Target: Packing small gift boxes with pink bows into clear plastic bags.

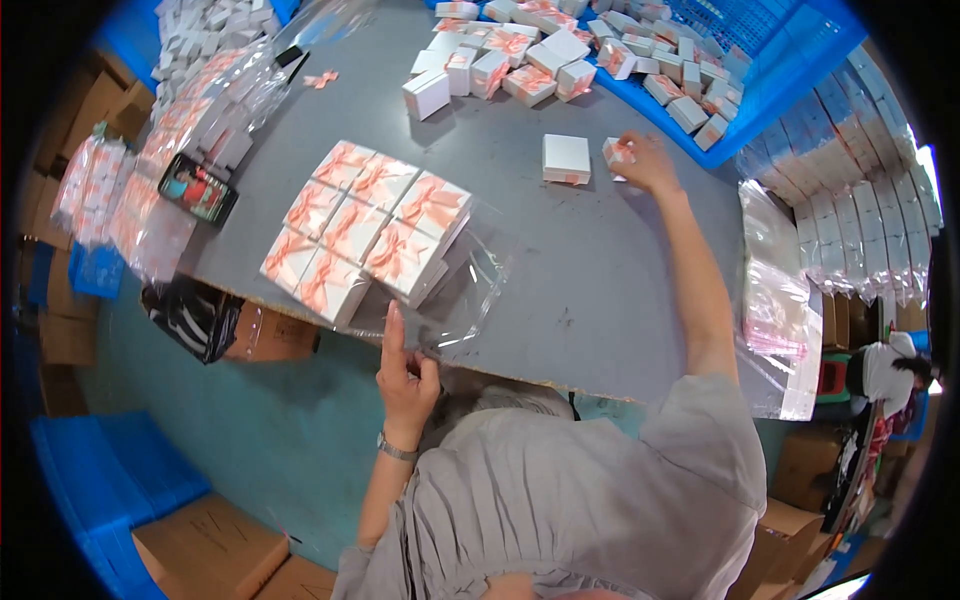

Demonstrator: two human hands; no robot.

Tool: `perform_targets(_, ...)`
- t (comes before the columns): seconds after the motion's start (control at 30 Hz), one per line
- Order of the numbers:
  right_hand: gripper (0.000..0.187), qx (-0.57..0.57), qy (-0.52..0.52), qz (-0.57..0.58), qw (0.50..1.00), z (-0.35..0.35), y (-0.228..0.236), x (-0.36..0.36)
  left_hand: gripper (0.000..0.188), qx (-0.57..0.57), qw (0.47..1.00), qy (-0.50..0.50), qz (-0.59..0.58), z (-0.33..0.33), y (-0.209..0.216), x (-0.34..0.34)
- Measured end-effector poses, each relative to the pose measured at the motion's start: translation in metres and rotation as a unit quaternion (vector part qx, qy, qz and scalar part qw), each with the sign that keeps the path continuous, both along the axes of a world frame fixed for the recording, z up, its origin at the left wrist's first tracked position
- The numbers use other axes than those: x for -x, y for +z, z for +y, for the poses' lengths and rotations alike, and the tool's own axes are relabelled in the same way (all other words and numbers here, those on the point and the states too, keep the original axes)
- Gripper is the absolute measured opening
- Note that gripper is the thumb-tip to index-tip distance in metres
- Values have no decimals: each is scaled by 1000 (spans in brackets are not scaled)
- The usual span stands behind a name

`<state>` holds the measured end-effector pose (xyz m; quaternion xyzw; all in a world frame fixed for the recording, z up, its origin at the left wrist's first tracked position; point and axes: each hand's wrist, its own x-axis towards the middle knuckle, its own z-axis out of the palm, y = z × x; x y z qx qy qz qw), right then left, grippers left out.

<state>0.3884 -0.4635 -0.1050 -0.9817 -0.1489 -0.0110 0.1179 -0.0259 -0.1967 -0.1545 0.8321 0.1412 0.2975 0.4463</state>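
Observation:
My right hand (pixel 650 163) is closed round a small white gift box (pixel 613 152) with a pink ribbon, at the right of the table. Just left of it another white gift box (pixel 566 158) lies on the tabletop, its plain side up. Nearer me, a block of several ribboned gift boxes (pixel 350 232) is stacked in rows, partly inside a clear plastic bag (pixel 480 300). My left hand (pixel 408 385) is at the table's near edge, its index finger stretched toward the block's near corner and the other fingers curled. No held thing shows in it.
Loose gift boxes (pixel 500 60) are heaped at the back, beside a blue crate (pixel 790 80) holding more. A phone (pixel 198 188) leans against bagged boxes on the left. Clear plastic bags (pixel 775 300) lie at the right edge. Cartons (pixel 210 550) stand on the floor.

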Motion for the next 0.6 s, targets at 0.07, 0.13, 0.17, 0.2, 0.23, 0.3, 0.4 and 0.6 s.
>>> perform_targets(0.07,59,25,33,-46,998,6,7,-2,78,-15,1000,-7,-7,-3,8,4)
perform_targets(0.13,61,-288,143,-45,946,21,25,17,77,-23,1000,4,-6,-7,15,10)
perform_targets(0.17,61,-285,152,-41,945,31,23,17,76,-35,999,5,-5,-8,20,11)
perform_targets(0.2,62,-210,246,-20,946,39,19,17,76,-32,999,11,-3,-10,28,13)
perform_targets(0.23,64,-134,338,2,932,48,13,21,74,-36,999,8,-6,-10,37,14)
perform_targets(0.3,64,-159,343,15,926,55,0,35,73,-38,999,14,-8,-8,42,18)
perform_targets(0.4,69,-160,239,-37,957,46,-5,42,67,-44,999,16,-22,-6,50,25)
perform_targets(0.6,85,-572,281,266,723,53,2,180,72,-48,998,-44,-11,0,49,32)
